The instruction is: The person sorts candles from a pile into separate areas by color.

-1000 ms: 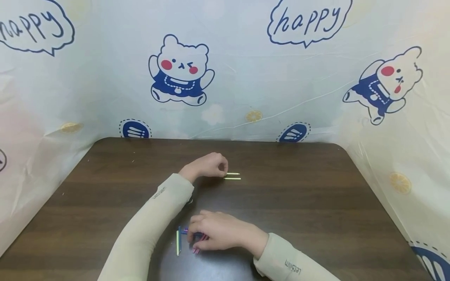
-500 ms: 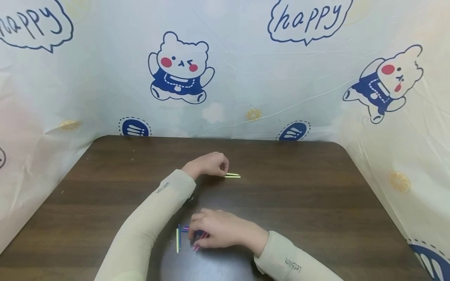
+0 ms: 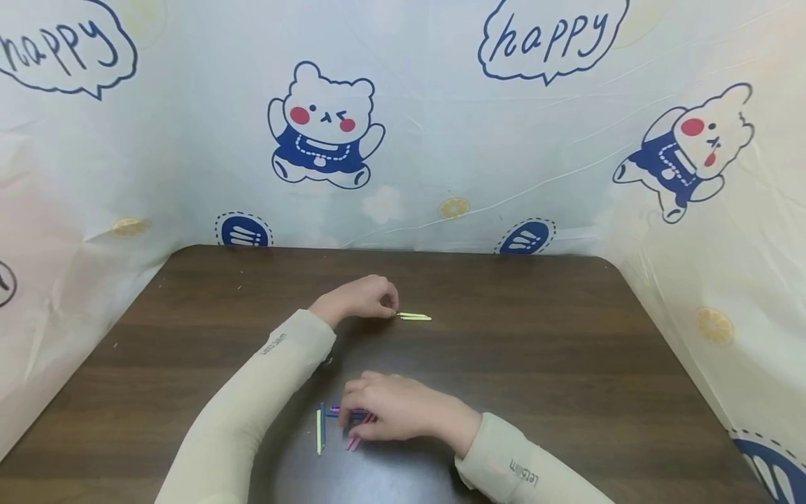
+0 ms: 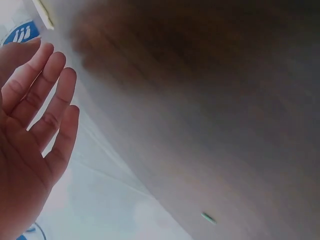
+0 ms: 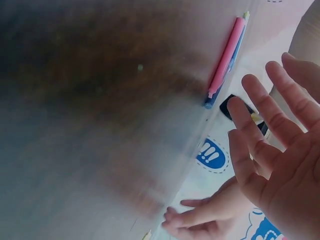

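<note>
My left hand (image 3: 362, 299) rests at the near end of the two yellow sticks (image 3: 414, 316), its grip looking loosely curled from the head view though I cannot tell whether it pinches them; a second ago they lay slightly apart, and now they lie side by side, touching, mid-worktop (image 3: 541, 336). My right hand (image 3: 390, 413) lies flat, fingers relaxed, over the pink, blue and purple sticks (image 3: 352, 420) nearer me, which have not moved, with one more yellow stick (image 3: 318, 432) just left of it.
</note>
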A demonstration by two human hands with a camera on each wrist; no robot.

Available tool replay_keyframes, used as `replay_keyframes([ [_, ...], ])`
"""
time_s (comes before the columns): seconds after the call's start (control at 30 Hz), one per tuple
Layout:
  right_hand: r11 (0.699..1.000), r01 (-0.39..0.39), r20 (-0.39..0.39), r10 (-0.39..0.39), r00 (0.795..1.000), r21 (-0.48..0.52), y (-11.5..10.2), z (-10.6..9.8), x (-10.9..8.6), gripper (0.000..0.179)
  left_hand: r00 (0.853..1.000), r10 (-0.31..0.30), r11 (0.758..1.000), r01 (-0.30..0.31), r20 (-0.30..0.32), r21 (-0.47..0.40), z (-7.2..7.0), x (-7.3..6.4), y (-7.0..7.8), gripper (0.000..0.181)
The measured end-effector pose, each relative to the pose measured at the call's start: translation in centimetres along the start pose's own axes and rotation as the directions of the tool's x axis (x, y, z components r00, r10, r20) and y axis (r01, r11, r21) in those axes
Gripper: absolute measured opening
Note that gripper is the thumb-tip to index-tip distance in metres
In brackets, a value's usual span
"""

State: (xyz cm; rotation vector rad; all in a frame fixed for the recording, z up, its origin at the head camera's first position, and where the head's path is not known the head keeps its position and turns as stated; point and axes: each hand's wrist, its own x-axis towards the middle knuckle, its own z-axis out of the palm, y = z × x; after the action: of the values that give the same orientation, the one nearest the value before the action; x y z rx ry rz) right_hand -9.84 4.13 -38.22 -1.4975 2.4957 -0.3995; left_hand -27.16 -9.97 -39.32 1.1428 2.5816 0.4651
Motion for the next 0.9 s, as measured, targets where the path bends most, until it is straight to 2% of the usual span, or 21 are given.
replay_keyframes([
  [0.07, 1.000, -0.008, 0.001, 0.007, 1.000, 0.013, 0.1, 0.0, 0.1, 0.015, 1.000, -0.003, 1.000, 0.003, -0.020, 0.004, -0.2, -0.8, -0.3, 0.009],
  [0.3, 1.000, 0.008, -0.012, -0.008, 1.000, -0.004, 0.4, -0.2, 0.7, 0.012, 0.992, -0.077, 0.997, 0.076, -0.098, -0.015, -0.8, -3.8, -1.2, 0.009],
  [0.43, 1.000, 0.003, -0.015, -0.003, 1.000, -0.019, 0.6, -0.2, 1.1, 0.010, 0.989, -0.077, 0.997, 0.075, -0.129, -0.022, -1.1, -4.9, -1.4, 0.009],
  [0.7, 1.000, 0.000, 0.006, 0.000, 1.000, 0.000, 0.8, -0.4, 2.4, 0.012, 0.984, -0.106, 0.993, 0.097, -0.146, -0.069, -1.5, -7.1, -1.2, 0.013],
  [0.9, 1.000, 0.010, 0.022, -0.010, 1.000, 0.002, 0.7, -0.4, 3.1, 0.015, 0.977, -0.125, 0.990, 0.110, -0.175, -0.093, -1.3, -9.0, -1.6, 0.014],
])
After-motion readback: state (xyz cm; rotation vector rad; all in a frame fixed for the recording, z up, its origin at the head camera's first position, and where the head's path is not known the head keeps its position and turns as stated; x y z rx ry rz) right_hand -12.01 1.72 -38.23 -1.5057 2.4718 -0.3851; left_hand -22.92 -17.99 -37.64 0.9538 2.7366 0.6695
